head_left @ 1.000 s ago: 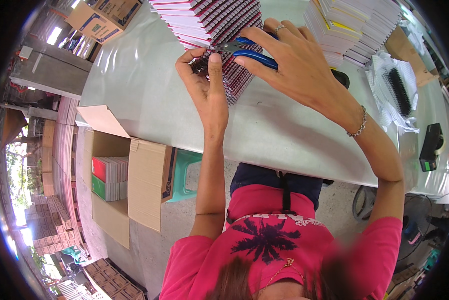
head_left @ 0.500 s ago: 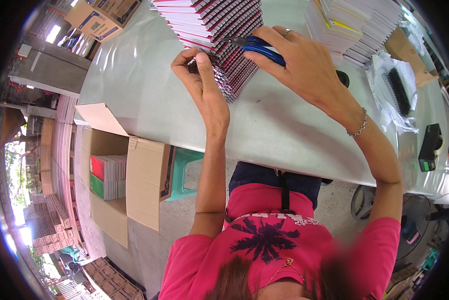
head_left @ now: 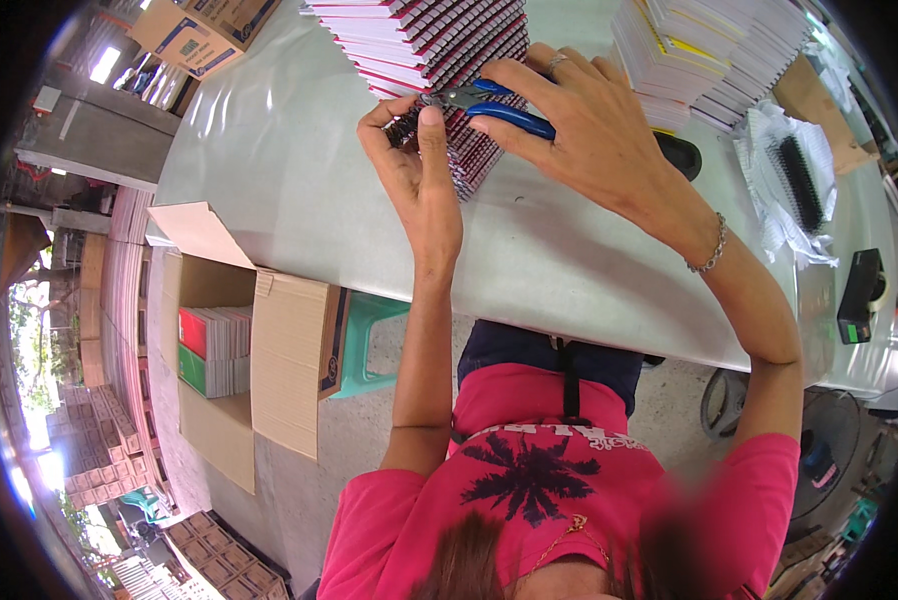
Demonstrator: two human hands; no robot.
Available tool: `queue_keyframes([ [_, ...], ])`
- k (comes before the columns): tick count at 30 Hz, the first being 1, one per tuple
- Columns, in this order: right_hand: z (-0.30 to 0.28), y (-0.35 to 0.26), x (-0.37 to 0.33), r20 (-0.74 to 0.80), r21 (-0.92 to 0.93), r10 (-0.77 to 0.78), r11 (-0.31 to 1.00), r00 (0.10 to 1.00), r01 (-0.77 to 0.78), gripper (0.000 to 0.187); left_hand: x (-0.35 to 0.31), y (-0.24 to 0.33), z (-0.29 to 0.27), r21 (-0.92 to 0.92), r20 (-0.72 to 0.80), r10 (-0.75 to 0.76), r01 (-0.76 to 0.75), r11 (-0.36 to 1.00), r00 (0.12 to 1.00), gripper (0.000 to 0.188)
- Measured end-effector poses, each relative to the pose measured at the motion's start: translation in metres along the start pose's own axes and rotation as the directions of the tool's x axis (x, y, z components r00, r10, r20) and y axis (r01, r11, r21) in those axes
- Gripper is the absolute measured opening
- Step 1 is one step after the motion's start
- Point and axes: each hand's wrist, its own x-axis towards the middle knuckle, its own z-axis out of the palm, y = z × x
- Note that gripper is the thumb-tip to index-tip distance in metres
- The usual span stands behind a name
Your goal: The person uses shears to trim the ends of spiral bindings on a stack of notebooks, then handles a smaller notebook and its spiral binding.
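A tall stack of wire-bound notebooks (head_left: 394, 45) with white pages and red edges stands on the table in front of me. My left hand (head_left: 427, 195) is at its near corner, thumb and fingers closed on a dark wire spiral (head_left: 403, 128). Blue-handled wire cutters (head_left: 517, 119) are in my right hand (head_left: 599, 135). Their handles are spread, and the metal jaws point left, reaching the spot by my left thumb and fingertip. Exactly what lies between the jaws is too small to tell.
On the pale table (head_left: 299, 170), more notebook stacks (head_left: 669, 60) stand at the far right, near crumpled white wrapping (head_left: 759, 170) with a black coil bundle (head_left: 797, 185). A black tape dispenser (head_left: 859, 298) lies right. An open carton (head_left: 287, 360) holding red and green books stands left, beside a green stool (head_left: 369, 345).
The cutters have come down and left to my left fingertips, and their handles have spread wider. My left hand has shifted slightly right.
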Motion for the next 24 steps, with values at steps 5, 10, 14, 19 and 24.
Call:
queue_keyframes([
  [5, 0.006, 0.004, -0.001, 0.041, 0.102, 0.030, 0.994, 0.999, -0.034, 0.037, 0.001, -0.002, 0.001, 0.059, -0.037, 0.029, -0.027, 0.998, 0.999, 0.028],
  [10, 0.000, 0.004, -0.008, 0.040, 0.094, 0.090, 0.991, 0.995, -0.093, 0.040, 0.000, -0.007, -0.002, -0.014, -0.108, -0.003, 0.001, 1.000, 0.994, 0.031],
  [14, 0.003, 0.009, -0.013, -0.071, -0.016, 0.001, 1.000, 0.997, -0.002, 0.042, 0.000, -0.010, -0.001, 0.010, -0.126, 0.053, -0.052, 0.999, 0.991, 0.034],
  [19, 0.004, 0.003, -0.012, -0.005, 0.002, 0.030, 1.000, 1.000, -0.030, 0.042, -0.006, -0.002, -0.001, 0.072, 0.012, 0.103, -0.104, 0.992, 0.995, 0.033],
  [24, 0.004, 0.001, -0.010, 0.001, 0.010, 0.017, 1.000, 1.000, -0.017, 0.037, -0.007, -0.011, -0.007, 0.099, 0.010, 0.030, -0.031, 0.995, 0.999, 0.031],
])
